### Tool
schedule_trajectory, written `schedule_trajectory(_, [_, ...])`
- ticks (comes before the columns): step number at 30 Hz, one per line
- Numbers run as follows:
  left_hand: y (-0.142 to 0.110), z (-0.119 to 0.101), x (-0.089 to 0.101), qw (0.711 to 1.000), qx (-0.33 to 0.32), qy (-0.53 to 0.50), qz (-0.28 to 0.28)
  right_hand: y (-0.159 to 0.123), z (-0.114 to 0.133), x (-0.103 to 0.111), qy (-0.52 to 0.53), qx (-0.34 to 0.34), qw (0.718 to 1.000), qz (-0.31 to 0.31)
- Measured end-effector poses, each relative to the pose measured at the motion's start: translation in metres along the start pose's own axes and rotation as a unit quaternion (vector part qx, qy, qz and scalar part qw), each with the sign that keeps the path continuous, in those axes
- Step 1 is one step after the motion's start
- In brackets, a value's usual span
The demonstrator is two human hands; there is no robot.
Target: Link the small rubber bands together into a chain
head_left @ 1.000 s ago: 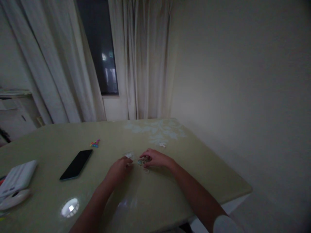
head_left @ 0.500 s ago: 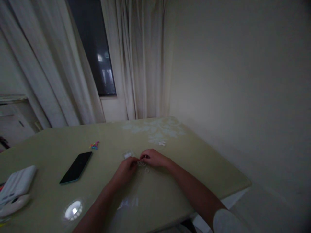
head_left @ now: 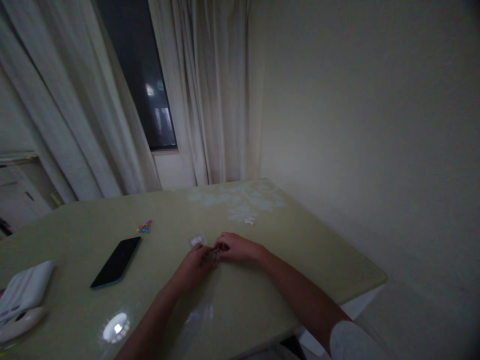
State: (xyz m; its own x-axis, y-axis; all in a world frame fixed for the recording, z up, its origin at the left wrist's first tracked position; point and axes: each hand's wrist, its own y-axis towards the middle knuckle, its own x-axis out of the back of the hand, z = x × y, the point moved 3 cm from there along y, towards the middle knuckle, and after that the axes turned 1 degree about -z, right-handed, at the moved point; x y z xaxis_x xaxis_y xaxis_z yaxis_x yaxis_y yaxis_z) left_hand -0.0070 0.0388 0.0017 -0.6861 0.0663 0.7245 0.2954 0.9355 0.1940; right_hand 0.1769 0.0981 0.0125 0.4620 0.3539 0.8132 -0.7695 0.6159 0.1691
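Sm. pale pcs (head_left: 214, 254) btwn L hand (head_left: 192, 267) & R hand (head_left: 238, 248), on or just above the desk (head_left: 270, 300). Too sm. & half hidden: can't tell which way they point, nor any long axis. Fingers of both bent in, tips nearly meeting at the pcs; can't tell if either's clamped on any. Clear packet (head_left: 196, 240) w/ white patch just beyond L hand. Phone (head_left: 117, 262) well to L, long axis slanting away rightward.
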Motion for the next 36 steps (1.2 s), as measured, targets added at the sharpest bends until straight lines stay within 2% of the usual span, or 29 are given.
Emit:
schedule_trajectory(5, [0.006,-0.003,-0.003,0.999,0.002,0.019,-0.029,0.003,0.002,-0.006,-0.050,0.013,0.998,-0.042])
schedule_trajectory(10, [0.006,-0.001,-0.003,0.999,0.001,0.021,-0.044,0.005,0.007,-0.009,-0.061,0.015,0.996,-0.056])
schedule_trajectory(18, [0.005,0.002,-0.003,0.998,0.002,0.022,-0.064,0.002,0.013,-0.003,0.019,0.001,0.997,-0.079])
schedule_trajectory(29, [0.004,-0.001,0.006,0.999,0.002,-0.016,-0.042,0.002,0.007,0.007,0.087,-0.026,0.991,-0.096])
schedule_trajectory(36, [0.000,0.007,0.016,0.997,0.039,-0.061,0.004,-0.002,-0.006,0.015,0.115,-0.060,0.991,-0.042])
